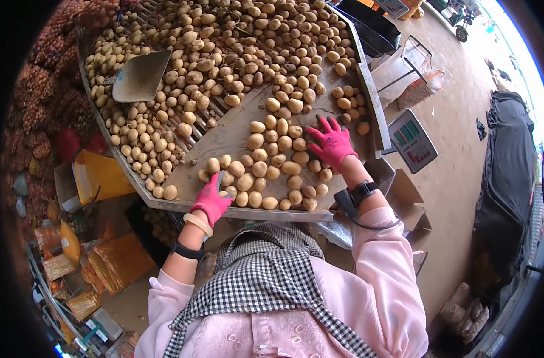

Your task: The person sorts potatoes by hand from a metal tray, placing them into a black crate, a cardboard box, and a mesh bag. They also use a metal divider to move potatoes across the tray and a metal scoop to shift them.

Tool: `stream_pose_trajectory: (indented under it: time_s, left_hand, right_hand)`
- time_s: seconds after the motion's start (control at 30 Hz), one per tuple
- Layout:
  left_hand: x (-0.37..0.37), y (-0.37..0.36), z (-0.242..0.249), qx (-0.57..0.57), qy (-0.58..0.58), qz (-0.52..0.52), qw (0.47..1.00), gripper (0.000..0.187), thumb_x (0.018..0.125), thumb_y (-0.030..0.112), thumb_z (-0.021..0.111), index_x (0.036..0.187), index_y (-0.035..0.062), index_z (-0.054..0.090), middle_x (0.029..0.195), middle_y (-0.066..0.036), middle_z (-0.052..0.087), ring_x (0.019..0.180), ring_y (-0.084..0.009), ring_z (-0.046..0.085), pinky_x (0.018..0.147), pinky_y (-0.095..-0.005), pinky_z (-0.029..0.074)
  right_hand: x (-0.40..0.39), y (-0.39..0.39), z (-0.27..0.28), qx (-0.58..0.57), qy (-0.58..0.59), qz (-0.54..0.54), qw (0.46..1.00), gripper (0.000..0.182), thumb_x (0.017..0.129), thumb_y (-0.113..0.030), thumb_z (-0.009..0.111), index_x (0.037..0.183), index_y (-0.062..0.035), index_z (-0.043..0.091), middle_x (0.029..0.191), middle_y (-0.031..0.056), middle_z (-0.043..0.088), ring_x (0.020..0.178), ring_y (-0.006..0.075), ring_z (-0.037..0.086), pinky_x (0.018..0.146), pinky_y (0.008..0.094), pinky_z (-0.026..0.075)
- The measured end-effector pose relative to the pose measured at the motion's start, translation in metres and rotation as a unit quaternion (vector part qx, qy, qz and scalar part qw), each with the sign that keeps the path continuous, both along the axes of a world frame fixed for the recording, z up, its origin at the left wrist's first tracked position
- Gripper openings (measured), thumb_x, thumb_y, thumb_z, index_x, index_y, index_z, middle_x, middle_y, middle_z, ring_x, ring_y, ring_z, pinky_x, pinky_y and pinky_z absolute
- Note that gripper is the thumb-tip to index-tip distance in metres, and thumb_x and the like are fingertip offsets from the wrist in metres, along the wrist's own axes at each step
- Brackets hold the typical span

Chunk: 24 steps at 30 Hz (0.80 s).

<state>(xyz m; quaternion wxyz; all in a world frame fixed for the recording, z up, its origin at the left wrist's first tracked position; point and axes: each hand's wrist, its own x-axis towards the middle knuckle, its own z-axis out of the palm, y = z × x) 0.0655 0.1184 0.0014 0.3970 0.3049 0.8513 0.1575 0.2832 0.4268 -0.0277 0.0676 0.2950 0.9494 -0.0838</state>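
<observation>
Loose potatoes [259, 155] lie spread over the smooth front part of a metal sorting table [218, 138]. My left hand [212, 200], in a pink glove with grey fingertips, is at the front edge; its fingers are stretched out and its thumb is apart, against potatoes at the near left of the group. Farther right, my right hand [332, 143], gloved the same way, lies palm down with fingers spread. It touches the right side of the potato group, and what is under its palm is hidden. Neither hand grips a potato that I can see.
A scoop [142, 76] rests on the heaped potatoes at the back left. A raised metal rim [367, 98] bounds the table's right side. Beyond it stands a scale with a display [411, 140]. Stacked net sacks [36, 113] and a yellow bag [102, 178] are at left.
</observation>
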Motion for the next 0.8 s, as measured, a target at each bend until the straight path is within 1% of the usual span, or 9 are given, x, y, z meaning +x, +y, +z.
stream_pose_trajectory:
  time_s: [0.13,0.23,0.33,0.4,0.43,0.53,0.67,0.73,0.8]
  left_hand:
    - [0.016,0.017,-0.003,-0.013,-0.020,-0.032,0.999,0.084,0.081,0.028,0.071,0.151,0.0140,0.026,0.122,-0.023,0.062,0.110,-0.0387,0.061,0.095,-0.0430,0.049]
    - [0.036,0.025,-0.015,0.040,-0.062,-0.011,0.997,0.095,0.078,0.022,0.075,0.155,0.0146,0.020,0.140,-0.021,0.051,0.124,-0.0374,0.055,0.101,-0.0403,0.046]
    - [0.057,0.027,-0.037,0.103,-0.034,-0.022,0.994,0.097,0.077,0.021,0.076,0.155,0.0142,0.019,0.145,-0.022,0.046,0.127,-0.0379,0.051,0.102,-0.0404,0.045]
    - [0.075,0.042,-0.032,0.035,-0.025,-0.032,0.999,0.104,0.074,0.020,0.079,0.156,0.0164,0.016,0.146,-0.024,0.042,0.131,-0.0382,0.047,0.105,-0.0417,0.043]
    - [0.085,0.048,-0.030,0.015,-0.029,-0.034,0.999,0.104,0.073,0.020,0.080,0.156,0.0165,0.016,0.145,-0.024,0.041,0.130,-0.0393,0.047,0.106,-0.0425,0.043]
    - [0.113,0.066,-0.026,0.024,-0.049,-0.024,0.998,0.104,0.072,0.023,0.082,0.154,0.0160,0.018,0.143,-0.025,0.037,0.127,-0.0418,0.046,0.105,-0.0442,0.043]
    - [0.128,0.075,-0.054,0.081,-0.023,-0.060,0.995,0.100,0.075,0.025,0.080,0.152,0.0131,0.018,0.141,-0.023,0.038,0.126,-0.0399,0.046,0.104,-0.0435,0.043]
    - [0.129,0.072,-0.036,0.099,0.000,-0.116,0.988,0.088,0.080,0.030,0.075,0.149,0.0113,0.024,0.139,-0.021,0.042,0.126,-0.0384,0.045,0.105,-0.0433,0.041]
    - [0.123,0.066,-0.041,0.160,-0.033,-0.079,0.983,0.077,0.082,0.029,0.073,0.146,0.0097,0.035,0.135,-0.019,0.049,0.123,-0.0384,0.049,0.104,-0.0436,0.043]
  right_hand:
    - [0.067,-0.024,0.007,0.022,-0.046,0.023,0.998,0.058,0.082,-0.050,0.066,0.136,-0.0327,0.053,0.149,0.0124,0.038,0.141,0.0423,0.028,0.104,0.0619,0.034]
    - [0.111,-0.042,0.008,0.019,-0.028,-0.003,0.999,0.056,0.082,-0.050,0.067,0.134,-0.0324,0.055,0.148,0.0140,0.038,0.140,0.0425,0.028,0.103,0.0631,0.033]
    - [0.142,-0.047,0.008,-0.002,-0.004,-0.072,0.997,0.056,0.080,-0.044,0.070,0.132,-0.0288,0.057,0.147,0.0154,0.039,0.138,0.0415,0.032,0.104,0.0601,0.034]
    - [0.146,-0.042,0.004,0.008,0.117,-0.100,0.988,0.056,0.077,-0.030,0.075,0.130,-0.0208,0.058,0.148,0.0175,0.039,0.136,0.0401,0.036,0.106,0.0538,0.036]
    - [0.142,-0.040,0.002,0.017,0.172,-0.099,0.980,0.054,0.076,-0.023,0.075,0.127,-0.0182,0.059,0.141,0.0156,0.046,0.129,0.0386,0.044,0.103,0.0499,0.039]
    - [0.090,-0.038,0.008,-0.051,0.265,-0.064,0.961,0.049,0.078,-0.017,0.072,0.125,-0.0134,0.059,0.134,0.0162,0.052,0.121,0.0382,0.050,0.100,0.0479,0.042]
    - [-0.025,-0.054,0.022,-0.178,0.344,0.117,0.915,0.043,0.080,-0.013,0.070,0.122,-0.0104,0.057,0.124,0.0125,0.057,0.113,0.0348,0.055,0.095,0.0432,0.047]
    - [-0.083,-0.061,0.014,-0.119,0.284,0.151,0.939,0.046,0.082,-0.022,0.070,0.126,-0.0147,0.057,0.118,0.0120,0.059,0.113,0.0338,0.055,0.095,0.0444,0.046]
    - [-0.123,-0.069,0.010,-0.024,0.092,0.137,0.986,0.051,0.081,-0.033,0.071,0.127,-0.0186,0.057,0.114,0.0104,0.059,0.112,0.0313,0.055,0.090,0.0444,0.046]
